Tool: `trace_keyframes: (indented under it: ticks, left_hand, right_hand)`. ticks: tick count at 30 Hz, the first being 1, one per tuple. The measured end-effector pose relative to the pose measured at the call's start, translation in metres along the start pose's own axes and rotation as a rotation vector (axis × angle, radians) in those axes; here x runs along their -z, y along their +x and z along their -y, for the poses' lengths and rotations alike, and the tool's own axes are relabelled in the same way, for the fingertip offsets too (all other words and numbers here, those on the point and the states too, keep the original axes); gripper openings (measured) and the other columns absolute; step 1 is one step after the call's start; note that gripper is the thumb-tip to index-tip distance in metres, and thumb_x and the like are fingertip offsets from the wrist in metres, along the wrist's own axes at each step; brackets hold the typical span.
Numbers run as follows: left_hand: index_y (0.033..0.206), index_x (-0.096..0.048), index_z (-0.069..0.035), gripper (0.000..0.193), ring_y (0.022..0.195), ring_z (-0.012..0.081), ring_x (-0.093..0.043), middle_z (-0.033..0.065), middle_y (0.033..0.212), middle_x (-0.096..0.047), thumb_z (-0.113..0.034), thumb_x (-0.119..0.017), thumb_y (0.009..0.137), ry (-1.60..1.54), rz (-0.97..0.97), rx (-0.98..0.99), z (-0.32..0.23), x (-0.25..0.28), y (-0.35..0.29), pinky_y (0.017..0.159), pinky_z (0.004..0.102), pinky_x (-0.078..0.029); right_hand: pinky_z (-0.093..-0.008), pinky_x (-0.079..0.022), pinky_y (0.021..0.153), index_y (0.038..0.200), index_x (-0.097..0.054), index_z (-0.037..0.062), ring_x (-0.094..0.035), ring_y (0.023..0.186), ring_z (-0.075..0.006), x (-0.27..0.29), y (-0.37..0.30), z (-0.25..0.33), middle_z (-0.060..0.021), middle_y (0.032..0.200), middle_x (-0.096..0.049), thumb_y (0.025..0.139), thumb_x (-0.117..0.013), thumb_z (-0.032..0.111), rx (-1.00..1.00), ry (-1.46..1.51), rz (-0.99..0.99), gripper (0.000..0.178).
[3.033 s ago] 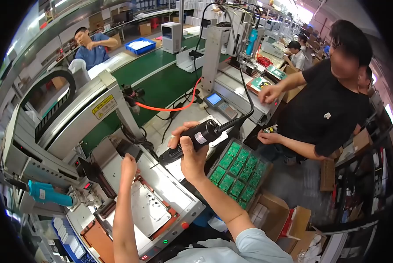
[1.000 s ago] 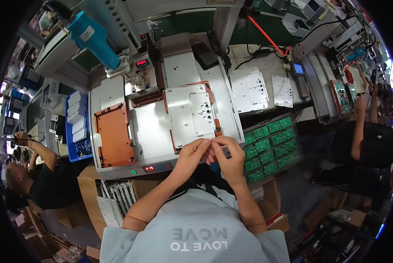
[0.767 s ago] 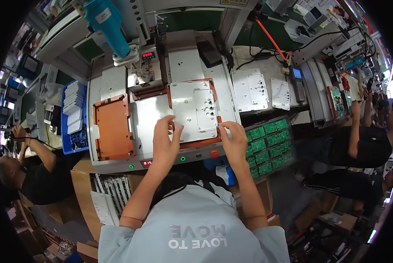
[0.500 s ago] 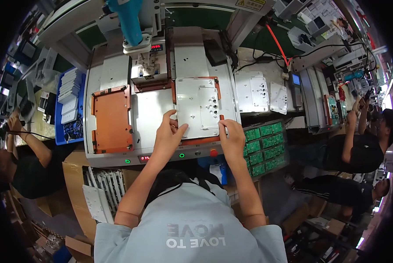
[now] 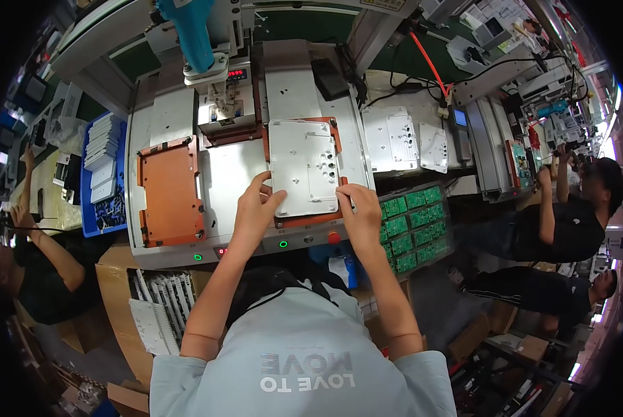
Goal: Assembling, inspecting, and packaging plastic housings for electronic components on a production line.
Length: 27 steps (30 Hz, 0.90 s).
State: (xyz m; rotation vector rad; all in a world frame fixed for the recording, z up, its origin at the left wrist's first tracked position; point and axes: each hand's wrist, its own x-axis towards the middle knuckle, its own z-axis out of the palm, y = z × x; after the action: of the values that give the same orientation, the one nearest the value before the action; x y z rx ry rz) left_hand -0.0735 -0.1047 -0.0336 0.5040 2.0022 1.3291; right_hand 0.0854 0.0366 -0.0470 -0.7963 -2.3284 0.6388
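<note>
A white rectangular plastic panel [image 5: 295,160] with round holes along its right side lies over an orange-brown fixture [image 5: 309,222], covering most of it. My left hand [image 5: 257,210] is at the panel's lower left edge, thumb over the face and fingers curled at the side. On the lower right edge, my right hand [image 5: 359,210] pinches the rim between thumb and bent fingers. Whether the panel is fully seated or slightly raised I cannot tell. To the left, a second orange-brown fixture [image 5: 170,194] shows its bare face.
A teal screwdriver unit [image 5: 188,35] hangs over the machine bed. Right of it are more white panels [image 5: 389,141] and a tray of green circuit boards [image 5: 414,226]. A blue bin [image 5: 89,208] with white parts stands left; a carton [image 5: 115,285] sits below. Other people work on both sides.
The whole view has shifted slightly, moving the scene left. Both hands keep to the panel's lower edges, with the right fingertips a little closer in against its rim.
</note>
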Motion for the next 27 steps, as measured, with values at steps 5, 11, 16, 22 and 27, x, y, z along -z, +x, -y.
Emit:
trace_keyframes:
  ticks: [5,11,16,22,27]
  left_hand:
    - [0.126,-0.046,0.005,0.048,0.072,0.0121,-0.056,0.0077,0.082,-0.06,-0.012,-0.063,0.085,-0.191,0.012,-0.039,0.014,0.002,0.007,0.065,0.024,-0.044]
    - [0.129,-0.04,0.006,0.05,0.076,0.0094,-0.055,0.0057,0.082,-0.061,-0.01,-0.062,0.086,-0.342,0.061,-0.012,0.016,0.005,0.004,0.069,0.0214,-0.041]
    - [0.131,-0.038,0.005,0.051,0.079,0.009,-0.056,0.0061,0.085,-0.062,-0.01,-0.06,0.087,-0.415,0.092,-0.056,0.002,-0.001,0.0,0.071,0.0211,-0.042]
    - [0.129,-0.04,0.003,0.046,0.083,0.0099,-0.059,0.0066,0.09,-0.062,-0.008,-0.058,0.088,-0.433,0.19,-0.095,-0.023,-0.021,0.003,0.075,0.0222,-0.044]
    - [0.127,-0.042,0.001,0.042,0.086,0.0103,-0.059,0.0071,0.092,-0.062,-0.007,-0.057,0.089,-0.428,0.296,-0.138,-0.037,-0.05,0.013,0.076,0.0225,-0.045]
  right_hand:
    - [-0.0347,-0.046,0.082,0.092,-0.066,0.0057,-0.057,0.092,-0.0261,0.001,-0.001,0.002,-0.0077,0.095,-0.065,0.081,-0.065,0.007,0.016,0.021,0.001,0.011]
    - [-0.0355,-0.046,0.077,0.095,-0.066,0.0061,-0.057,0.088,-0.0271,0.008,0.0,0.007,-0.0087,0.09,-0.065,0.082,-0.065,0.008,-0.009,0.1,-0.005,0.013]
    - [-0.0335,-0.046,0.077,0.095,-0.067,0.005,-0.058,0.086,-0.0256,0.014,0.0,0.005,-0.0093,0.089,-0.065,0.084,-0.065,0.01,-0.12,0.212,-0.079,0.012]
    - [-0.0224,-0.046,0.073,0.093,-0.063,0.0008,-0.057,0.077,-0.0072,0.032,0.001,-0.006,-0.0009,0.085,-0.063,0.086,-0.065,0.01,-0.37,0.455,-0.148,0.012]
    - [-0.0201,-0.045,0.071,0.094,-0.061,0.0001,-0.056,0.077,-0.0054,0.049,-0.006,-0.025,-0.0008,0.085,-0.063,0.087,-0.064,0.01,-0.504,0.595,-0.225,0.012]
